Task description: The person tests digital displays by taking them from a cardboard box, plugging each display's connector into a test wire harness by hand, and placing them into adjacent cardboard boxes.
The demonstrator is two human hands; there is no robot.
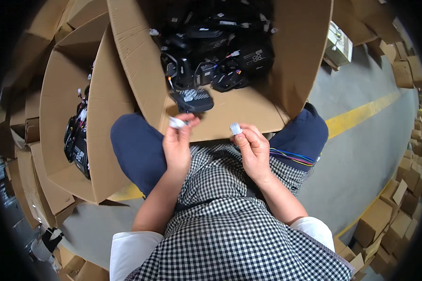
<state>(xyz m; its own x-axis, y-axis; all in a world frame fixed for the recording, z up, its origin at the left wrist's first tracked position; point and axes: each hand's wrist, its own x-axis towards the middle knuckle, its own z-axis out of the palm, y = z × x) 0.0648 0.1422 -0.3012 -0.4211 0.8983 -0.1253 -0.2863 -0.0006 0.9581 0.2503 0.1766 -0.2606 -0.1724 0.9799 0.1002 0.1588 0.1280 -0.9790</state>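
Note:
My left hand (177,145) pinches a white plug connector (177,122) between thumb and fingers, just in front of a black device (192,99) with a patterned label. That device lies at the near edge of an open cardboard box (234,112). A second white connector (236,128) is gripped by my right hand (254,152), apart from the left one. Several coloured wires (293,157) run from behind my right hand over my right thigh. Whether they join the connector is hidden. Deeper in the box lie several black devices (258,58) with wires and white plugs.
At left stands another open carton (101,140) with black wired devices (79,145) inside. A pale box (338,46) is on the grey floor at upper right, near a yellow floor line (361,114). Stacked cartons (375,218) line the right side.

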